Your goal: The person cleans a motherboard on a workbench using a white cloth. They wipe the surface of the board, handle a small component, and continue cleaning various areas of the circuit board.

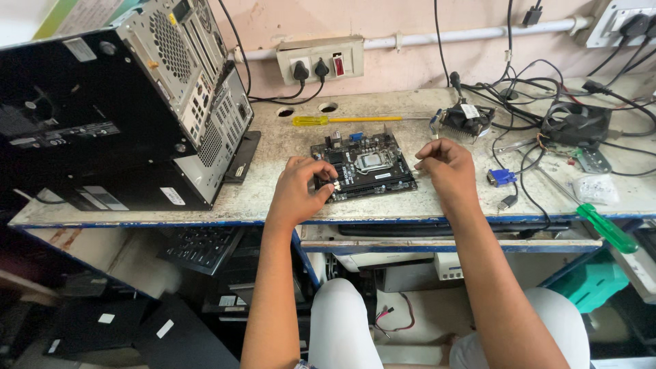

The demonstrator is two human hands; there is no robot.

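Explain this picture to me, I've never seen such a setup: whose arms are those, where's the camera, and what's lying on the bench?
The camera sits on the person's head, looking down at their own bare arms. The left hand grips the near-left edge of a small black computer motherboard; the right hand is closed at its right edge, holding nothing I can make out. They work on a worn grey workbench. On it stand an open black computer case, a yellow-handled screwdriver, a green-handled screwdriver, a black cooling fan and tangled black cables.

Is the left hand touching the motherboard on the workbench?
Touching. The head view shows the left hand with its fingertips lying on the near left corner of the motherboard.
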